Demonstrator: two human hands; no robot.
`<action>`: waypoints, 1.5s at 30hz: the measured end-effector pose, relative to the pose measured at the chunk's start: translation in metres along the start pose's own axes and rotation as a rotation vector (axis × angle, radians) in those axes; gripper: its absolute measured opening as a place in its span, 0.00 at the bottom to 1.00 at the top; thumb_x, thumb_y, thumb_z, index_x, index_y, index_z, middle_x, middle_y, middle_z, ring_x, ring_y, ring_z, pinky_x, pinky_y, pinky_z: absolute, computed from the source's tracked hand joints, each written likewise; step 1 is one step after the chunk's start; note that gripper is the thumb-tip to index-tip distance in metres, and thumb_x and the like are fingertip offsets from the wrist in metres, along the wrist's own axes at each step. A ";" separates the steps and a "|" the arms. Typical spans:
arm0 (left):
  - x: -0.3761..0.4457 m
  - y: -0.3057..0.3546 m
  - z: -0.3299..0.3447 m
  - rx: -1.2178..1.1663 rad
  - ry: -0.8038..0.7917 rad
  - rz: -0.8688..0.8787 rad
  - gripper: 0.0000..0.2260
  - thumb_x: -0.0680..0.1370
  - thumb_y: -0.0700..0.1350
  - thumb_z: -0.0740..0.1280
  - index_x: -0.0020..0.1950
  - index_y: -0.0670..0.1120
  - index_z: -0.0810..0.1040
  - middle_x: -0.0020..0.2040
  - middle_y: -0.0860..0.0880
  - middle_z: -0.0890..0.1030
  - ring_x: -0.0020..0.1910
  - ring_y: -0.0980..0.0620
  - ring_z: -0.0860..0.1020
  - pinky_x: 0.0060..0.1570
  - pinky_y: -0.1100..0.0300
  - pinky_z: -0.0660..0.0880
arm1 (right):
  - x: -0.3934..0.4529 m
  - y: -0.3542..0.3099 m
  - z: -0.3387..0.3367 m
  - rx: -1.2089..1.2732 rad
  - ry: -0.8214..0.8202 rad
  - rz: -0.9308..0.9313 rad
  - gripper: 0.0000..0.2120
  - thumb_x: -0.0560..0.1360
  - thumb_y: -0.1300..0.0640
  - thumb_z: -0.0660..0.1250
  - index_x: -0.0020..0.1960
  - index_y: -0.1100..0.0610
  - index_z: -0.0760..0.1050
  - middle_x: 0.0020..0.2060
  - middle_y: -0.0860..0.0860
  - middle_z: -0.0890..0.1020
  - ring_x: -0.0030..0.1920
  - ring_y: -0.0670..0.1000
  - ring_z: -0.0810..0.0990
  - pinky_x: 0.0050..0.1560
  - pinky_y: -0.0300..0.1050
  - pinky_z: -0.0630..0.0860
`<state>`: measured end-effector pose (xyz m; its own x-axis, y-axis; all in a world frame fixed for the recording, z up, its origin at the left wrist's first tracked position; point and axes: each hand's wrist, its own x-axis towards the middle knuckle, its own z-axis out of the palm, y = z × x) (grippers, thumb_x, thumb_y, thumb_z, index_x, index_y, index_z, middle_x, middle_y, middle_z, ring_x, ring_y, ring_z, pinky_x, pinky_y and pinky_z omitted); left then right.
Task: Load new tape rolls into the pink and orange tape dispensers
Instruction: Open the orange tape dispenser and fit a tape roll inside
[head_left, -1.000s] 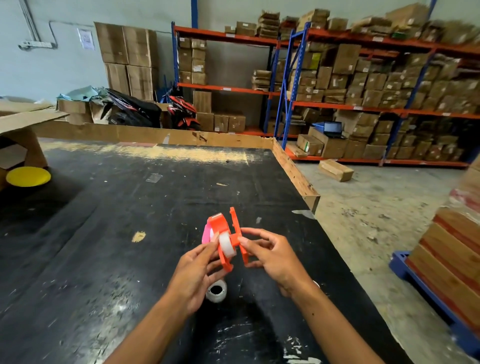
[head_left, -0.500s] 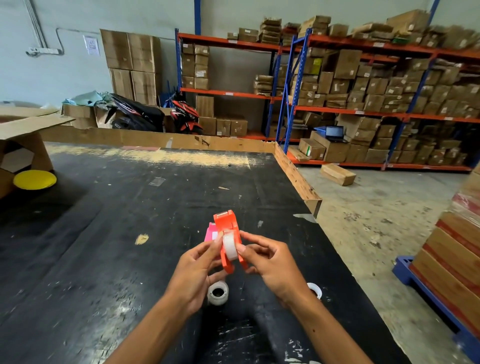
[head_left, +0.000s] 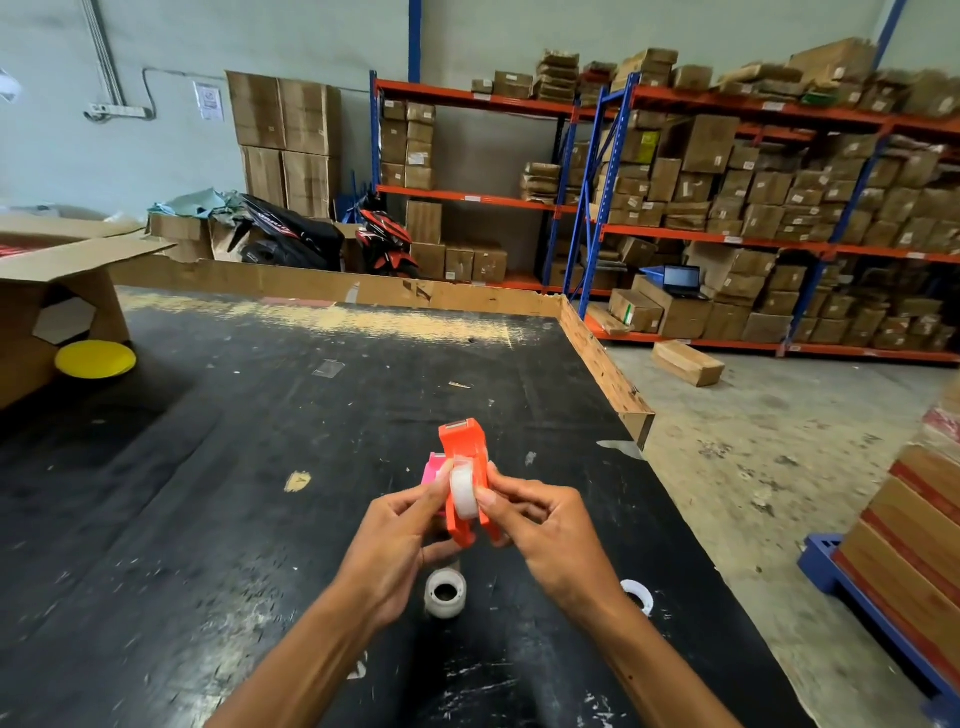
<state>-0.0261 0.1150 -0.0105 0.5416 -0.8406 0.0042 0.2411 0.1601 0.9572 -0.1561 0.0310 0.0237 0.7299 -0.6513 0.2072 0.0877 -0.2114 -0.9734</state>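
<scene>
I hold the orange tape dispenser (head_left: 464, 452) upright above the black table (head_left: 208, 467), pinched between both hands. A white tape roll (head_left: 464, 491) sits between its two closed halves. My left hand (head_left: 395, 540) presses the left side with its thumb near the roll. My right hand (head_left: 540, 535) presses the right side. The pink dispenser (head_left: 430, 466) lies on the table just behind my left fingers, mostly hidden. A second white tape roll (head_left: 445, 593) lies flat on the table under my hands. An empty white core ring (head_left: 637, 595) lies by my right wrist.
An open cardboard box (head_left: 57, 291) and a yellow disc (head_left: 95, 359) stand at the far left. A raised cardboard rim (head_left: 597, 358) borders the table's back and right edges. Stacked boxes on a blue pallet (head_left: 914, 540) are at the right; shelving lines the back wall.
The two orange halves, spread apart a second ago, have come together around the roll. The dispenser stands more upright between my hands.
</scene>
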 end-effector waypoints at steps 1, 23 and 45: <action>0.000 0.003 0.002 0.015 0.002 0.004 0.19 0.70 0.57 0.68 0.48 0.44 0.85 0.45 0.39 0.86 0.44 0.46 0.82 0.52 0.47 0.79 | 0.001 -0.001 -0.002 0.000 0.009 -0.004 0.13 0.74 0.62 0.70 0.57 0.50 0.79 0.47 0.61 0.85 0.38 0.42 0.82 0.37 0.33 0.79; 0.005 0.014 0.003 0.083 0.009 0.034 0.14 0.77 0.48 0.64 0.60 0.47 0.80 0.51 0.42 0.86 0.46 0.47 0.84 0.44 0.53 0.82 | 0.014 0.000 -0.011 -0.139 -0.132 0.027 0.21 0.75 0.55 0.68 0.65 0.41 0.68 0.43 0.54 0.83 0.41 0.43 0.83 0.41 0.35 0.81; -0.008 -0.005 0.014 0.143 0.005 0.183 0.21 0.70 0.49 0.70 0.63 0.50 0.78 0.46 0.47 0.87 0.47 0.51 0.84 0.43 0.62 0.81 | 0.018 -0.005 -0.031 -0.353 -0.141 0.061 0.05 0.72 0.58 0.72 0.47 0.58 0.84 0.42 0.42 0.84 0.47 0.32 0.80 0.44 0.22 0.72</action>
<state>-0.0424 0.1136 -0.0111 0.5696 -0.8019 0.1803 0.0225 0.2345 0.9719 -0.1647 -0.0023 0.0352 0.8146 -0.5694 0.1105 -0.1801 -0.4294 -0.8850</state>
